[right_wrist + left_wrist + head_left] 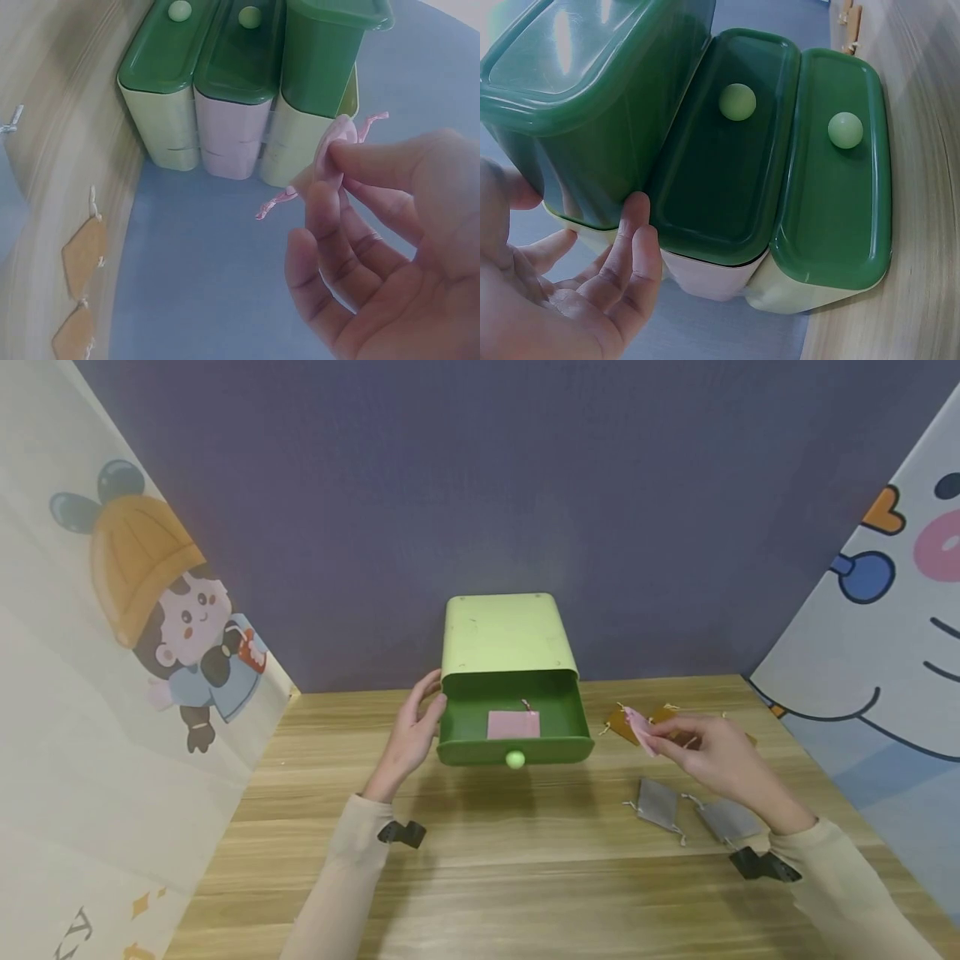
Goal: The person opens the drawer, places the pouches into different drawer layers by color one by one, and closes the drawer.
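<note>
Pink pouch (pixel 641 731), one: pinched between right hand (pixel 716 756) fingertips.
Left hand (pixel 407 737): fingers loose, green drawer (pixel 472 752) just beside them.

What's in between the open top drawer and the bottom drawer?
The closed middle drawer. It sits right between the open top drawer and the bottom drawer. Both wrist views show it; the head view doesn't.

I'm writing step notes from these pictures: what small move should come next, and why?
Probably lower the held pouch into the open top drawer: the right hand pinches it outside, another pink pouch lies inside, and the left hand is at the drawer's side.
</note>
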`<state>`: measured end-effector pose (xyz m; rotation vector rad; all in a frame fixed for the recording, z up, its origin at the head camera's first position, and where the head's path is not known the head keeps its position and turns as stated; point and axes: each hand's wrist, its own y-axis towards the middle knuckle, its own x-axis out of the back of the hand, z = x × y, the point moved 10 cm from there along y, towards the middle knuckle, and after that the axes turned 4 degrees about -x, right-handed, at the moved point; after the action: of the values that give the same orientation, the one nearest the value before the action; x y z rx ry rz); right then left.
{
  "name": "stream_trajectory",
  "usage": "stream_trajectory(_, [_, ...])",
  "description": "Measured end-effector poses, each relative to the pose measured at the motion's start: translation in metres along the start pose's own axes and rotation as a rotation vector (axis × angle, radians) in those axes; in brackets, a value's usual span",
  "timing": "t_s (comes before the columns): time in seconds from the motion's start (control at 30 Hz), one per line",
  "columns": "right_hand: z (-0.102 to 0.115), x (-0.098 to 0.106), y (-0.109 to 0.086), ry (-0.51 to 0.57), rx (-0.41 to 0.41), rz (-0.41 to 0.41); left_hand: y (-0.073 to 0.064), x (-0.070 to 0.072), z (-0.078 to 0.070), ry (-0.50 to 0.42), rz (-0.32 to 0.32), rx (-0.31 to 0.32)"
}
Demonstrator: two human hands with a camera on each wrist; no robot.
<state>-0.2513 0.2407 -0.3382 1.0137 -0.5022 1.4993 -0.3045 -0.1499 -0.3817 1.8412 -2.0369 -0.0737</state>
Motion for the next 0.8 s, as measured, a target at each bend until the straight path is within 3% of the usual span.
stream_trajectory(0.5, [0.017, 0.001, 0.005, -0.006, 0.043, 0.005, 0.0, -0.001, -0.002, 0.003, 0.003, 0.0])
stream_trajectory(0.8, [0.029, 0.005, 0.008, -0.031, 0.103, -0.04, 0.0, -0.001, -0.001, -0.008, 0.008, -0.001])
